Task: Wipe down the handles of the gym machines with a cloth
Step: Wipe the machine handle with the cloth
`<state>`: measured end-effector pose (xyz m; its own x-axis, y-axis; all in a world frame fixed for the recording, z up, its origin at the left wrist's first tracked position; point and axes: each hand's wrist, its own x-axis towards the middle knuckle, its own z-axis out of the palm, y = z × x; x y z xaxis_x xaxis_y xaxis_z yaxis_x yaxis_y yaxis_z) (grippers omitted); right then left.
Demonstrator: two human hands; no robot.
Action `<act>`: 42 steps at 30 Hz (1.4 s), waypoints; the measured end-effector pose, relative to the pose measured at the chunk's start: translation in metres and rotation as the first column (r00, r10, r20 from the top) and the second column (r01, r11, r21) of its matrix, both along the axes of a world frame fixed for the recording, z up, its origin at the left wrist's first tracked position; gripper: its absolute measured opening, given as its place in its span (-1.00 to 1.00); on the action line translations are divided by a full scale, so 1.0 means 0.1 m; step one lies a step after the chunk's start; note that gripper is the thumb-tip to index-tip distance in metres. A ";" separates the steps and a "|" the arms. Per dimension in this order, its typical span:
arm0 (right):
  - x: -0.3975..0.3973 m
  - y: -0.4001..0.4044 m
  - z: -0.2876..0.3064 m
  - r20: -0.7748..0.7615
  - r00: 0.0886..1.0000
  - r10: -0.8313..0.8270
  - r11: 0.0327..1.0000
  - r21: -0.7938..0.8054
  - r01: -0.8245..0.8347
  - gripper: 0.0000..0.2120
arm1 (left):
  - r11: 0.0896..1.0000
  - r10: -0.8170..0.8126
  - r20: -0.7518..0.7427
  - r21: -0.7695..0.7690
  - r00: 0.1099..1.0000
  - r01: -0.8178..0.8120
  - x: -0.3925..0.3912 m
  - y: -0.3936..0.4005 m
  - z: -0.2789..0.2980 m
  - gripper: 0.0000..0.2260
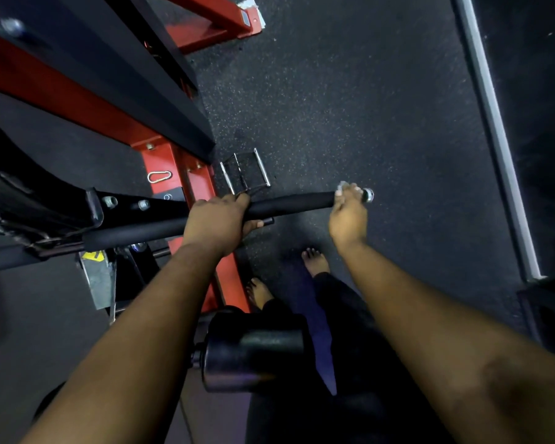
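- Where the view looks straight down, the dark speckled rubber gym floor (350, 100) fills the frame from centre out to three o'clock, with a pale grey strip (494, 129) running along it at about two o'clock.
- From eleven o'clock down toward the centre slants the red and black steel machine frame (87, 100), its red upright (186, 174) carrying a small silver carabiner clip (159, 176).
- At six o'clock sits a black padded roller cushion (253, 350), and just past it toward the centre show the person's two bare feet (314, 261).
- Across the middle lies the long black foam-covered handle bar (289, 203), running from nine o'clock toward three o'clock and ending in a chrome cap (368, 195).
- On the floor at twelve o'clock from the left hand rests a chrome wire-frame cable attachment (245, 171).
- Near the bar's middle, the left hand (218, 222) wraps over the bar from above, fingers curled round it in a full grip.
- At the bar's far end, the right hand (350, 213) closes its fingers round the bar, pressing against it a small white cloth (343, 187) (only a scrap of it peeks out above the knuckles), just beside the chrome cap.
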<state>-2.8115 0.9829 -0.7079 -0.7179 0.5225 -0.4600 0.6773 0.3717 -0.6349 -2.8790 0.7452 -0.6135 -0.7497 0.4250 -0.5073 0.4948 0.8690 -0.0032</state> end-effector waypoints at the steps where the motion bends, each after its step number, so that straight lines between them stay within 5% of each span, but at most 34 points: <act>1: -0.03 -0.19 0.09 -0.047 0.999 -0.002 1.000 -0.006 0.002 -0.64 | 1.000 0.002 0.003 0.001 1.000 -0.002 -0.01 0.00 0.00 -0.52; 8: 0.06 -0.56 0.53 -0.357 0.922 0.148 0.956 -0.189 -0.226 -0.67 | 1.000 0.013 0.030 -0.004 0.999 -0.013 -0.02 0.01 -0.01 -0.53; 12: -0.05 0.24 0.25 -0.183 0.980 -0.081 0.995 -0.074 0.069 -0.63 | 1.000 0.011 0.015 -0.001 1.000 -0.011 -0.03 0.01 0.01 -0.54; 18: -0.15 0.35 -0.09 0.033 0.990 0.140 0.990 0.015 -0.140 -0.54 | 1.000 0.020 0.010 0.011 1.000 -0.020 -0.05 0.02 0.01 -0.55; 23: -0.02 -0.55 0.34 -0.201 0.963 0.178 0.983 -0.016 -0.185 -0.68 | 1.000 0.011 0.034 -0.011 0.999 -0.011 -0.03 0.00 -0.03 -0.53; 27: 0.14 -0.73 0.60 -0.430 0.838 0.336 0.882 -0.170 -0.441 -0.69 | 0.999 0.004 0.048 -0.033 0.999 -0.003 -0.01 0.00 -0.05 -0.52; 29: 0.13 -0.54 0.62 -0.490 0.849 0.195 0.894 -0.268 -0.360 -0.70 | 1.000 0.006 0.050 -0.031 0.999 -0.004 0.00 0.00 -0.05 -0.53; 32: 0.04 0.06 0.35 -0.303 0.953 0.026 0.988 -0.139 -0.071 -0.68 | 1.000 0.004 0.036 -0.015 0.999 -0.003 -0.01 -0.01 -0.04 -0.53; 36: -0.01 0.58 -0.03 0.102 0.988 0.114 0.992 0.033 -0.118 -0.61 | 1.000 0.010 0.012 0.013 1.000 -0.010 -0.03 -0.01 -0.02 -0.52; 42: -0.17 -0.25 0.34 -0.101 0.970 0.223 0.975 0.022 -0.222 -0.75 | 1.000 -0.004 0.008 0.006 1.000 0.004 -0.02 0.00 -0.02 -0.53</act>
<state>-2.8281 0.9580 -0.6736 -0.8597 0.3486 -0.3735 0.5085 0.5127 -0.6918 -2.8814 0.7450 -0.6155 -0.7438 0.4308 -0.5110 0.4981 0.8671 0.0061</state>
